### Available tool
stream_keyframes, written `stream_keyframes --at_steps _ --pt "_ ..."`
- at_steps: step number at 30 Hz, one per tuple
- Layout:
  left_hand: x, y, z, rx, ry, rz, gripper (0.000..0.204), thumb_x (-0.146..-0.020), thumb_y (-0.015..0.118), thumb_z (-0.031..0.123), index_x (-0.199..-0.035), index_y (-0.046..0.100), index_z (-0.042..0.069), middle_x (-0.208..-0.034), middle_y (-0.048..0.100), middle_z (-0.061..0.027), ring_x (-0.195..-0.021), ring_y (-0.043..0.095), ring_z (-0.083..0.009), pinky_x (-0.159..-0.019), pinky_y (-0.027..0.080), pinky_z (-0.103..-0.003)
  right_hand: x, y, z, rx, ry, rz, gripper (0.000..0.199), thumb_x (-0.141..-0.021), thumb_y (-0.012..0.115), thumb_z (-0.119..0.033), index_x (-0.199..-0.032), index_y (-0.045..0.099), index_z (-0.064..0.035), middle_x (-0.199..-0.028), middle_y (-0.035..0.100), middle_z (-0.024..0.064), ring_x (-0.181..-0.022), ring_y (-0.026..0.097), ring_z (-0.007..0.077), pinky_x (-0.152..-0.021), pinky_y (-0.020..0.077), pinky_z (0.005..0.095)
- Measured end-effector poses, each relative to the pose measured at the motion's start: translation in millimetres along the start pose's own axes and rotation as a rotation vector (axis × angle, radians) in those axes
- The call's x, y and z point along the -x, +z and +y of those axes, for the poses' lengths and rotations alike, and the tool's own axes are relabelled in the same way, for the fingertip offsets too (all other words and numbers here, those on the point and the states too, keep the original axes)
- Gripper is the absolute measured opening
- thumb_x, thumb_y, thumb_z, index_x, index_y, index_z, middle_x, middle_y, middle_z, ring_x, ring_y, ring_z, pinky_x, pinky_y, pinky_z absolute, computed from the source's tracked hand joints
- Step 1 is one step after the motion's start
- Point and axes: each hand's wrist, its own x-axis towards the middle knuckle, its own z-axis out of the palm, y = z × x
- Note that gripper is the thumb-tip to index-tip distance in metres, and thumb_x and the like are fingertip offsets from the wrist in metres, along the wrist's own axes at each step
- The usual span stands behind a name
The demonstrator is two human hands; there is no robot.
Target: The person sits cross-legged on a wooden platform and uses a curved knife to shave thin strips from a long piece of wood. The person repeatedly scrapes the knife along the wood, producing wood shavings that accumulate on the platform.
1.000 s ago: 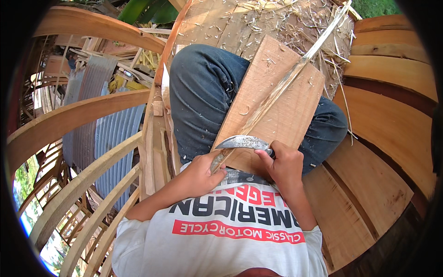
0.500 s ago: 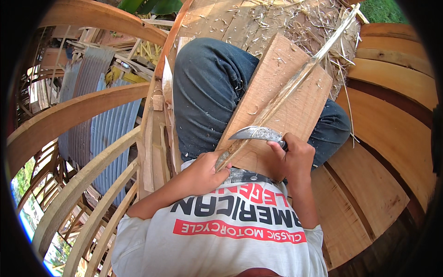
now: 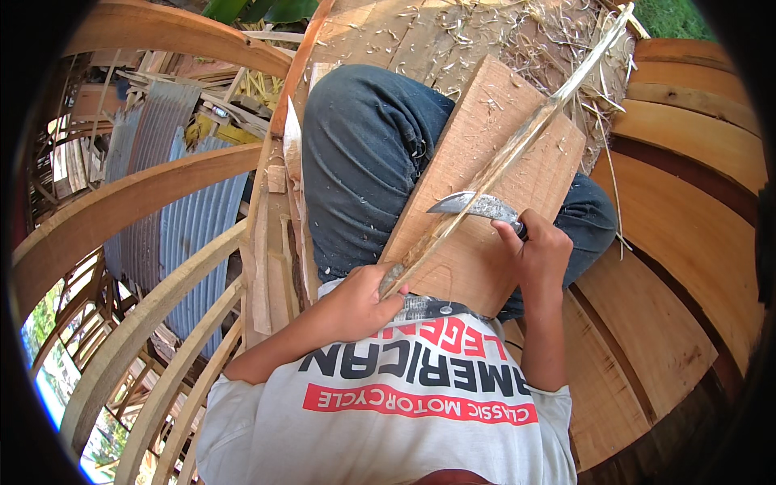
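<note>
My left hand (image 3: 368,305) is closed round the near end of a long, thin wooden stick (image 3: 517,145). The stick slants away to the far right; its far part is pale and shaved, its near end darker. In my right hand (image 3: 540,255) is a curved knife (image 3: 483,207), gripped by its dark handle, which the fingers mostly cover. Its hooked grey blade crosses the stick, with the tip pointing left; part of the blade is behind the stick. Under both lies a broad wooden board (image 3: 453,267), resting across my lap.
Curled wood shavings (image 3: 517,32) litter the planks beyond the board. Curved wooden ribs (image 3: 129,194) stand at the left, with corrugated metal sheets (image 3: 198,218) below them. Curved side planks (image 3: 679,202) rise on the right. My jeans-clad knee (image 3: 364,153) is left of the board.
My right hand and the knife have moved away from me along the stick, up and to the right. My left hand holds the same place on the stick.
</note>
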Motion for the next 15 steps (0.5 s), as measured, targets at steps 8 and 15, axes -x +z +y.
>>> stream_keyframes --at_steps 8,15 --pt "-1 1 3 0.007 0.019 0.008 0.018 -0.085 0.056 0.011 -0.091 0.055 -0.006 -0.063 0.059 -0.0180 -0.051 0.057 -0.0182 -0.053 0.045 -0.035 -10 5 12 0.057 -0.056 0.115 0.057 -0.076 0.071 -0.059 -0.062 0.052 -0.0067 -0.052 0.052 0.0094 -0.046 0.055 0.0272 -0.044 0.0410 0.0353" --pt "-6 -1 -5 -0.006 0.062 0.025 0.020 -0.085 0.057 0.012 -0.090 0.055 -0.007 -0.066 0.058 -0.0210 -0.058 0.054 -0.0177 -0.057 0.044 -0.036 -22 10 22 0.066 -0.042 0.092 0.053 -0.076 0.072 -0.055 -0.072 0.059 -0.0033 -0.058 0.054 0.0144 -0.053 0.055 0.0329 -0.049 0.0423 0.0376"
